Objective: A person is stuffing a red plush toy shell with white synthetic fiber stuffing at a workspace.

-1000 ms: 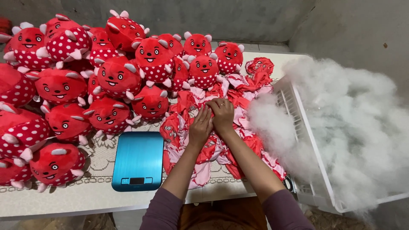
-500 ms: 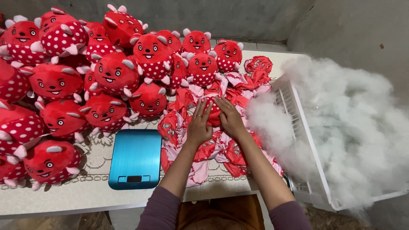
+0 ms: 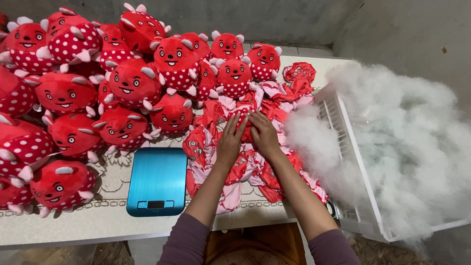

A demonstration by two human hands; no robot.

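Along the counter's (image 3: 73,230) left half, stuffed red toys (image 3: 122,88) crowd from the left edge back to the far edge, and a blue scale (image 3: 157,179) lies flat near the front edge, just left of the arms. The left hand (image 3: 229,142) and right hand (image 3: 264,135) rest side by side, fingertips nearly touching, palms down and fingers spread on the pile of empty red skins (image 3: 245,162); neither is closed around a skin, both press flat on the top one. The pile lies directly under and ahead of the hands, its long axis running from the front edge toward the far right corner, so both hands reach it equally, the right slightly farther back. To the right, a white crate (image 3: 353,162) heaped with white stuffing (image 3: 407,142) butts against the counter's right edge, with loose fluff touching the pile. Open room is scarce: a bare strip along the front edge, and a narrow gap between scale and pile.
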